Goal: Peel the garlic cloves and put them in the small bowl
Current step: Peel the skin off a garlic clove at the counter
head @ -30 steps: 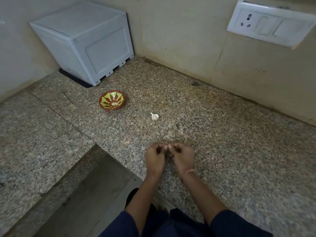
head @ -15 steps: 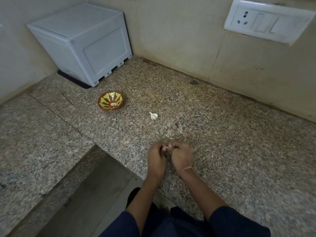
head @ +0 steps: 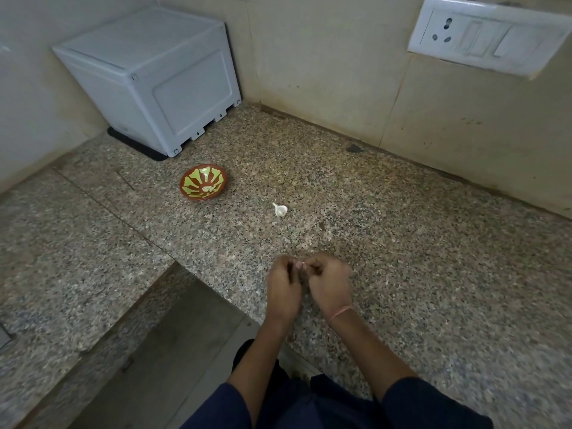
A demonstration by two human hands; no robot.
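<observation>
At a granite counter [head: 433, 258], a white box [head: 148, 78] far ahead and to the left of our hands, we peel garlic. Our left hand [head: 283, 289] and right hand [head: 329, 286] meet at curled fingertips, pinching a pale clove [head: 301, 264] that is blurred and mostly hidden. The small bowl [head: 203, 182] sits ahead-left of them, and a second garlic piece [head: 280, 209] lies just ahead. We judge it best to grip firmly with one hand, strip the skin with the other's nails, and stay low over the counter.

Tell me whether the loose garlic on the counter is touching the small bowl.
No, the garlic lies on bare counter, well apart from the small bowl.
</observation>
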